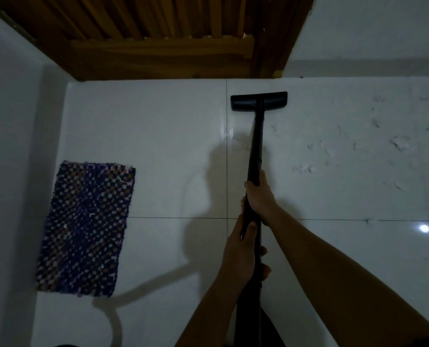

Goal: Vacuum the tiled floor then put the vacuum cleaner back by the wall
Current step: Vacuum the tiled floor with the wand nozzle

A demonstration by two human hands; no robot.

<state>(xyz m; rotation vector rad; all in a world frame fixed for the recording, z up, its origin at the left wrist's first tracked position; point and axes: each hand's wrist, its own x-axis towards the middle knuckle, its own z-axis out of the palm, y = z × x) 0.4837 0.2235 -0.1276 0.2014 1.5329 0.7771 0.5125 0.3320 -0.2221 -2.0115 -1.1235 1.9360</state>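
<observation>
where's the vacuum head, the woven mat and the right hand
vacuum head (259,101): head view, middle of the black nozzle bar.
woven mat (85,229): head view, centre of its patterned top.
right hand (259,200): head view, back of the hand, gripping the vacuum wand (255,146).

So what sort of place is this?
Likely a room in a home: a brown slatted wooden door, a purple woven mat beside the wall, and a black vacuum cleaner wand on the glossy white tiled floor.

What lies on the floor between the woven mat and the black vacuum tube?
Nothing solid. In the head view, the stretch between the woven mat and the vacuum tube is bare tiled floor, crossed only by a grout line and a shadow.
</observation>
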